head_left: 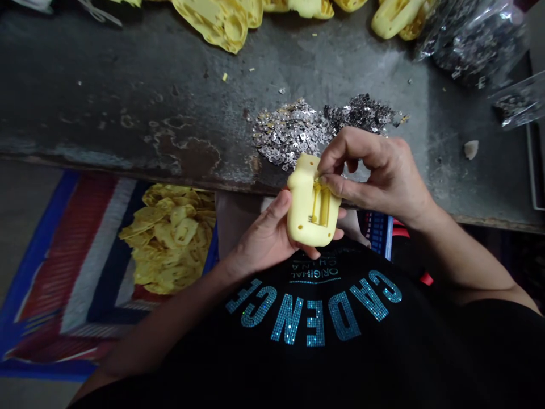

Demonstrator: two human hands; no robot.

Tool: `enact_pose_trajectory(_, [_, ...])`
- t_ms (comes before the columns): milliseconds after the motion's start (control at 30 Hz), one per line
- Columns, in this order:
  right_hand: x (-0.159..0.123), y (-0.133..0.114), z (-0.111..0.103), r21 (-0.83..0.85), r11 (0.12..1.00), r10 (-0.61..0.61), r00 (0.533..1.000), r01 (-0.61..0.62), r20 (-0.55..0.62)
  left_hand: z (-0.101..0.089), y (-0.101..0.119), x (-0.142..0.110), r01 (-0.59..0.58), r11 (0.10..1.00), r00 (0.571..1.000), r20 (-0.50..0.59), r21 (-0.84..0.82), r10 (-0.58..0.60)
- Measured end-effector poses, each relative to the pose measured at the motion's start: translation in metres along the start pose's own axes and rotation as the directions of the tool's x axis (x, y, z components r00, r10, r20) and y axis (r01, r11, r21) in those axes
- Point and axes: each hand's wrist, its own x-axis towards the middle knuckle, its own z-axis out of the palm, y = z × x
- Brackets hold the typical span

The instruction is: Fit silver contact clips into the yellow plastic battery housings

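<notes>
My left hand [272, 230] is wrapped around a yellow plastic casing [300, 213], its fingertips showing past the far side. The casing has a long battery slot in its face and small screw holes near the ends. At the upper end of that slot, my right hand [370, 170] pinches thumb and forefinger together; whatever lies between them is too small to make out. Just beyond the casing, a pile of shiny silver metal contacts [293, 133] lies on the metal table [140, 96]. A darker heap of metal pieces [361, 113] adjoins it, close behind my right hand.
More yellow casings [213, 23] lie along the table's far side. Clear plastic bags [477, 45] of small metal parts are at the upper right. Below the table edge on the left, a blue-rimmed crate [38, 244] with a striped lining holds many yellow plastic pieces [170, 244].
</notes>
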Motion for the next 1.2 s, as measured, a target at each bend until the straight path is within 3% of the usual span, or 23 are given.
enact_pose_trajectory(300, [0.006, -0.006, -0.005, -0.175, 0.985, 0.005, 0.996, 0.011, 0.086, 0.004, -0.001, -0.001, -0.034, 0.998, 0.997, -0.066, 0.054, 0.037])
enact_pose_trajectory(467, [-0.004, -0.006, -0.003, -0.228, 0.974, -0.014, 1.0, 0.012, -0.009, 0.007, 0.002, -0.002, -0.028, 0.999, 0.996, -0.08, 0.045, 0.032])
enact_pose_trajectory(600, [-0.018, 0.003, 0.005, -0.308, 0.949, -0.112, 0.988, 0.074, -0.107, 0.01, 0.005, -0.002, 0.006, 1.0, 0.997, -0.079, 0.012, -0.005])
enact_pose_trajectory(867, [-0.034, 0.02, 0.023, -0.553, 0.779, -0.401, 0.913, 0.296, -0.076, 0.011, 0.003, -0.003, -0.005, 1.0, 0.998, -0.055, 0.026, 0.007])
enact_pose_trajectory(1200, [-0.039, 0.017, 0.021, -0.62, 0.712, -0.457, 0.888, 0.329, -0.053, 0.005, -0.002, -0.003, -0.032, 0.999, 0.999, 0.041, 0.038, 0.031])
